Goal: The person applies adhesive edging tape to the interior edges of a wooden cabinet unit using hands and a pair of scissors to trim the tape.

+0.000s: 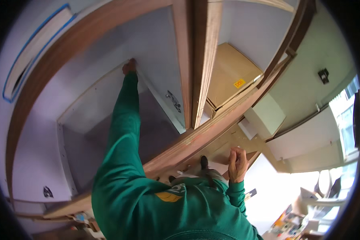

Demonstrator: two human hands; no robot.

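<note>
My left hand [129, 66] reaches far up on a green-sleeved arm and grips the top corner of a large white open box [88, 104] that stands in a wooden shelf compartment. My right hand [238, 160] is lower right, fingers curled against the brown underside of the wooden shelf board [212, 128], beside a brown flap. I cannot tell whether it holds anything.
A wooden divider [204, 60] separates the white box from a brown cardboard box [228, 72] with a yellow sticker. A blue-edged book [32, 48] lies on the upper left shelf. A white block [266, 116] and a bright window [344, 120] are at the right, with clutter [292, 220] below.
</note>
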